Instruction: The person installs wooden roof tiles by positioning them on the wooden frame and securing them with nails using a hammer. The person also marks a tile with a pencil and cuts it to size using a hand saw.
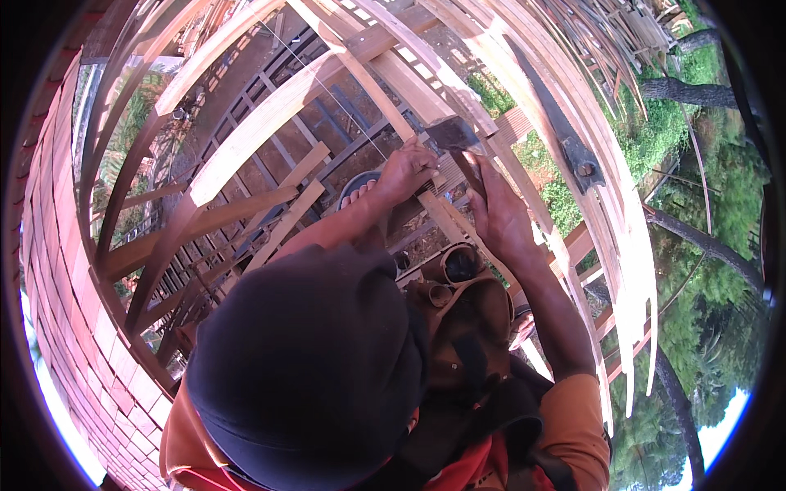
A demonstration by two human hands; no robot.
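In my right hand point(501, 209) is the wooden handle of a hatchet point(452, 133), its broad dark metal head turned toward the left hand. My left hand point(403, 173) is closed over a narrow wooden batten point(368, 82), just left of the hatchet head. Whatever its fingers pinch is too small to make out. The batten slopes from the upper left down between my hands and crosses thicker beams. A thin string point(332, 100) runs down toward the left hand.
A handsaw point(565, 135) lies on long pale planks point(626, 270) at the right. Curved rafters point(270, 127) span open gaps, with ground far below. Roof tiles point(74, 286) cover the left side. A brown tool pouch point(483, 319) hangs at my waist. Trees stand at right.
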